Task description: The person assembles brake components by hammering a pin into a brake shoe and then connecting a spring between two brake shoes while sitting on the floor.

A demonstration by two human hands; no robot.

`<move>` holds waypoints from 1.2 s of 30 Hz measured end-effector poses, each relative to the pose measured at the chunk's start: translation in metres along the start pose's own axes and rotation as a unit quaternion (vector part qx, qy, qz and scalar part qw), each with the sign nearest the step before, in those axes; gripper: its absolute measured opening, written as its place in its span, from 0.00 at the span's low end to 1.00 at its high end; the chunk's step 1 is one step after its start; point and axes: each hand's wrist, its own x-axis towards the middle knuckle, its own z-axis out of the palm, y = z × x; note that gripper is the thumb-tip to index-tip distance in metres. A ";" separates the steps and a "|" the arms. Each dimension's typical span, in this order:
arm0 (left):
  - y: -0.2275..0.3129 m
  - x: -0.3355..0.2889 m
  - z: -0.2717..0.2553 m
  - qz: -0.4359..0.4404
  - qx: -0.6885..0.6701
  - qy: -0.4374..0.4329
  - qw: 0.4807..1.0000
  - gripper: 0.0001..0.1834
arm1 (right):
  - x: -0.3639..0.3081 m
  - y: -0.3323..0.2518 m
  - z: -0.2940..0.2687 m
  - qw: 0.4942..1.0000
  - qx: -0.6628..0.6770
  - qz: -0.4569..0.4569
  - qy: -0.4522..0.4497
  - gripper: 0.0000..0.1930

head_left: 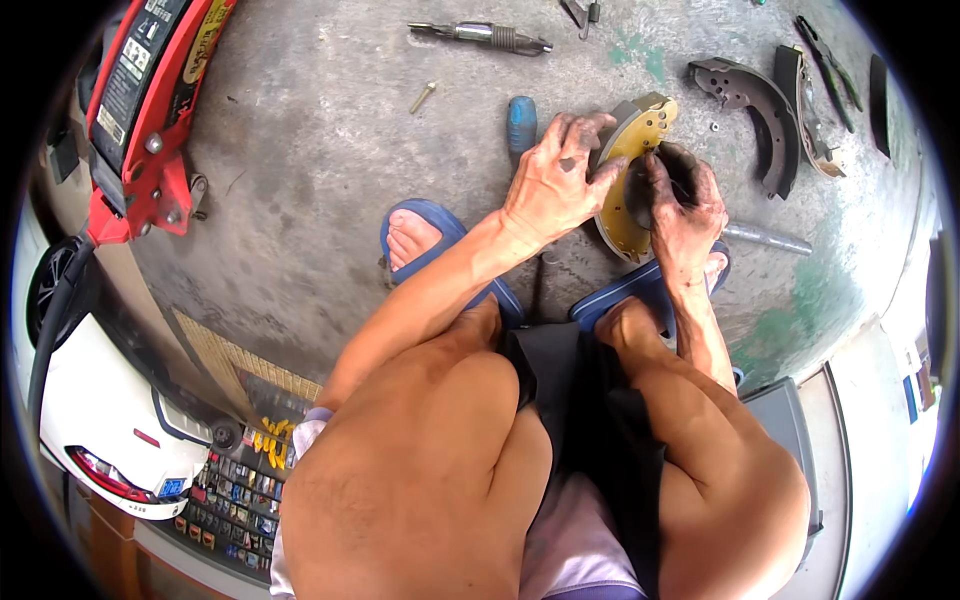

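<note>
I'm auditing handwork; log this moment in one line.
left hand: at outer rim of yellow brake shoe | right hand: at its inner edge | nearby: blue handle, pliers

Printed labels (137,55) on red machine (165,188), blue number plate (172,487) on white car (105,400)

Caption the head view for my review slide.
Left hand and right hand at a curved yellow brake shoe, with a blue tool handle nearby on the stained floor.
</note>
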 end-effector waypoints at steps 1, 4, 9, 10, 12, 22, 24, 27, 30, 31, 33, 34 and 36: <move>0.001 0.000 0.001 -0.019 -0.012 0.001 1.000 0.28 | 0.000 0.002 0.001 1.000 0.004 -0.004 0.002 0.10; 0.001 0.001 0.004 -0.030 -0.015 0.012 0.999 0.28 | 0.002 0.006 0.004 1.000 -0.008 -0.026 0.007 0.10; -0.001 0.001 0.009 -0.007 0.006 0.019 1.000 0.28 | 0.004 -0.004 0.003 0.996 -0.066 -0.057 0.000 0.10; -0.002 0.002 0.010 0.002 0.006 0.024 1.000 0.28 | 0.003 -0.004 0.004 0.997 -0.058 -0.059 0.000 0.10; -0.003 0.000 0.007 -0.004 -0.002 0.005 1.000 0.28 | 0.003 -0.003 0.006 0.997 -0.044 -0.062 -0.001 0.10; 0.002 0.001 0.003 -0.039 -0.018 -0.007 0.999 0.25 | 0.012 -0.015 -0.001 0.987 -0.131 -0.083 -0.031 0.09; -0.002 0.001 0.007 -0.011 -0.009 0.009 1.000 0.26 | 0.014 -0.020 -0.003 0.985 -0.150 -0.074 -0.033 0.09; -0.003 0.000 0.008 0.002 0.000 0.019 1.000 0.27 | 0.015 -0.025 0.000 0.980 -0.166 -0.100 -0.034 0.08; -0.006 -0.001 0.011 0.013 -0.001 0.018 1.000 0.27 | 0.014 -0.025 0.001 0.975 -0.182 -0.127 -0.028 0.08; -0.006 -0.001 0.012 0.019 0.000 0.019 1.000 0.27 | 0.014 -0.024 0.001 0.974 -0.182 -0.131 -0.028 0.08; -0.006 -0.004 0.012 0.014 0.004 0.008 1.000 0.27 | 0.014 -0.022 0.002 0.973 -0.184 -0.138 -0.028 0.08; -0.007 -0.003 0.011 0.013 0.005 0.006 1.000 0.27 | 0.013 -0.023 0.003 0.972 -0.192 -0.135 -0.030 0.08; -0.010 -0.004 0.012 0.008 -0.002 0.004 1.000 0.27 | 0.013 -0.025 0.004 0.968 -0.210 -0.132 -0.035 0.08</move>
